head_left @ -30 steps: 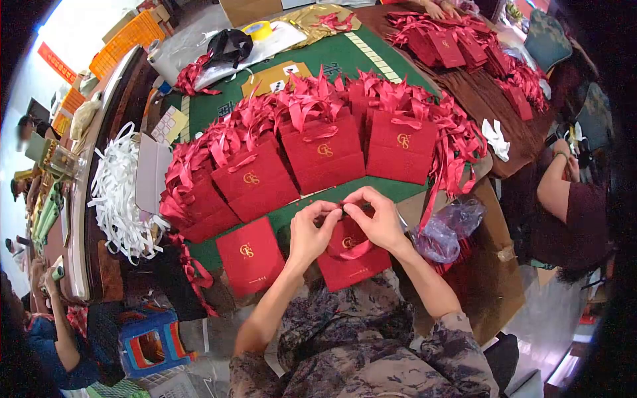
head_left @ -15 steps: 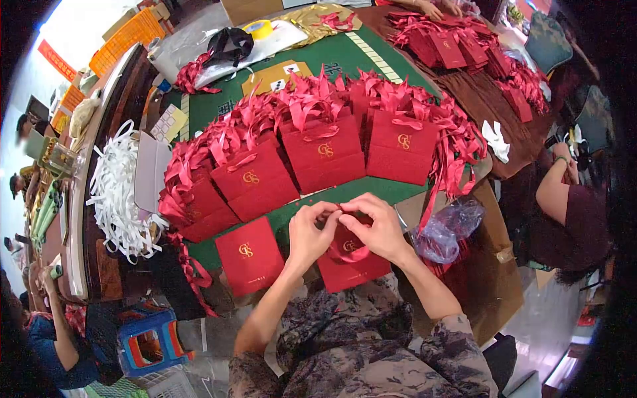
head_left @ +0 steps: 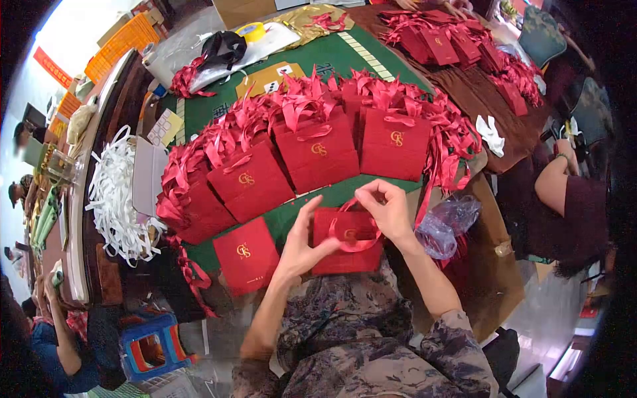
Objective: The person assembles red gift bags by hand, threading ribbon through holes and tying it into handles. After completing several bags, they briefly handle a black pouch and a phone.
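Observation:
A small red paper gift bag (head_left: 325, 229) with a gold monogram lies at the table's near edge in front of me. Its red ribbon handle (head_left: 361, 246) loops across the front and up toward my right hand (head_left: 388, 211). The thumb and forefinger of that hand are pinched together on the ribbon above the bag's upper right. My left hand (head_left: 298, 244) is at the bag's left side, fingers and thumb spread apart, the thumb tip over the bag's front. Left of it, another red bag (head_left: 243, 255) lies flat, no ribbon visible on its face.
Several red bags with ribbon handles (head_left: 318, 149) stand in an arc on the green table (head_left: 318, 58). White ribbons (head_left: 123, 199) spill from a box at left. Clear plastic (head_left: 446, 229) lies at right. A seated person (head_left: 561, 199) is farther right; more bags (head_left: 438, 46) lie beyond.
My hands have come apart from their pinch above the bag. The left has opened and moved left and down; the right has lifted slightly rightward with the ribbon. The bag shows more fully.

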Tool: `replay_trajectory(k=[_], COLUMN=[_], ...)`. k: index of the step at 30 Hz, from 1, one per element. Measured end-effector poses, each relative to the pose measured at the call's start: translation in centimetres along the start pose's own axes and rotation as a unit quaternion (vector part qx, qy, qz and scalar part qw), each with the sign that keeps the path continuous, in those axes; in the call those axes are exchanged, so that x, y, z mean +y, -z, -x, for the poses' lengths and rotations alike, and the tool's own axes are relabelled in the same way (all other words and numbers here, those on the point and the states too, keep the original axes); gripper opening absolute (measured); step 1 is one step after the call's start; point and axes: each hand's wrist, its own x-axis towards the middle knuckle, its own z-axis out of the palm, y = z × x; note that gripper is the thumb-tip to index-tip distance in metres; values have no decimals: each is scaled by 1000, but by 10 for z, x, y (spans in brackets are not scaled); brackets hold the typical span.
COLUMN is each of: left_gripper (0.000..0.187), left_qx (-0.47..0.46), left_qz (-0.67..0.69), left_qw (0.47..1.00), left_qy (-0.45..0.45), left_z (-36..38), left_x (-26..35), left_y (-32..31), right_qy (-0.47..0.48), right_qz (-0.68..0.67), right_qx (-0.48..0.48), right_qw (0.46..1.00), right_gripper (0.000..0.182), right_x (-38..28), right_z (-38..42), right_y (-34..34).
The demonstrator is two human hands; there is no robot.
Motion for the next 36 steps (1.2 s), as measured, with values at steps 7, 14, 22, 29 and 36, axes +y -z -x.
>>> replay_trajectory(k=[7, 14, 22, 29, 36], left_gripper=[83, 71, 67, 37, 36], left_qx=[-11, -46, 28, 151, 36], left_qz=[-108, -132, -162, -263, -427], left_qw=[992, 988, 984, 952, 900], left_qy=[57, 68, 74, 35, -72], left_z=[36, 63, 69, 49, 47], left_x=[13, 26, 41, 92, 64], left_y=[-20, -15, 24, 22, -45], right_qy=[34, 39, 85, 124, 158], right_qz=[99, 97, 190, 205, 337], right_qx=[63, 79, 45, 181, 173], right_qw=[992, 991, 977, 954, 912], right_gripper=[15, 15, 19, 12, 24], right_x=[-17, -11, -6, 2, 51], right_z=[-5, -25, 7, 54, 93], right_y=[-3, 8, 15, 63, 107])
